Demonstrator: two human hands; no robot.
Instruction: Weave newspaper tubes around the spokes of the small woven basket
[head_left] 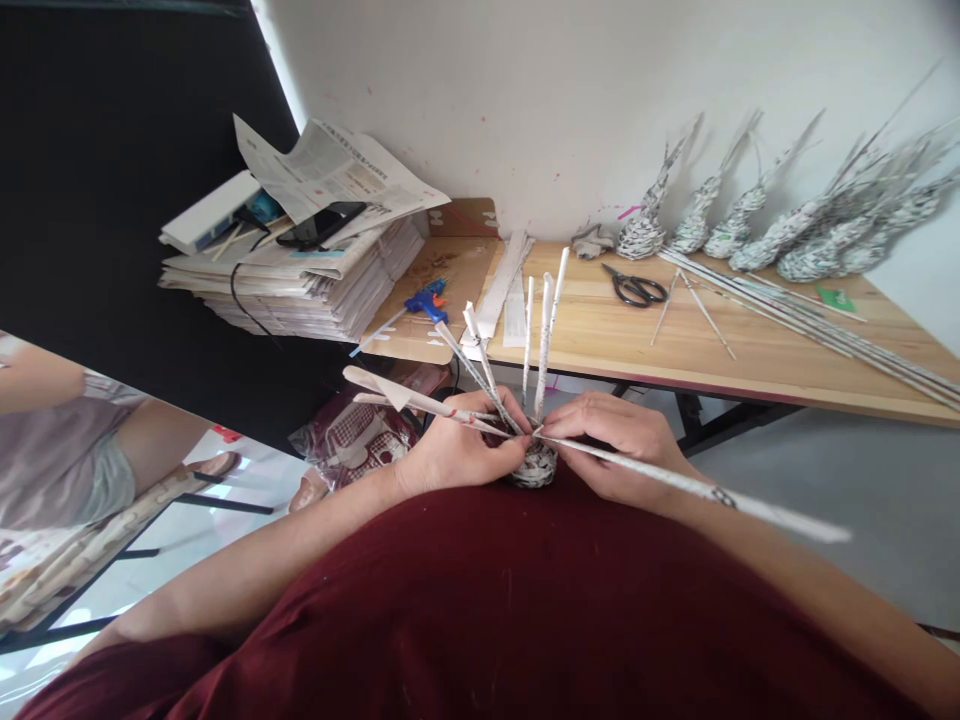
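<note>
A small woven paper piece (534, 468) sits against my lap, with several rolled newspaper tubes standing up and fanning out of it. My left hand (472, 445) is closed around its left side, thumb and fingers pressed at the weave. From the right, my right hand (619, 440) pinches a long paper tube (697, 487) close to where it meets the weave; its far end points out to the right. Other tubes (544, 345) rise between the hands. The underside of the woven piece is hidden by my shirt and hands.
On the wooden table (585, 340) lie black scissors (636, 287), loose paper tubes (810, 320) and several finished woven pieces (720, 215) by the wall. A blue glue gun (427, 300) lies on cardboard beside a newspaper stack (300, 290). Another person (75, 440) sits at left.
</note>
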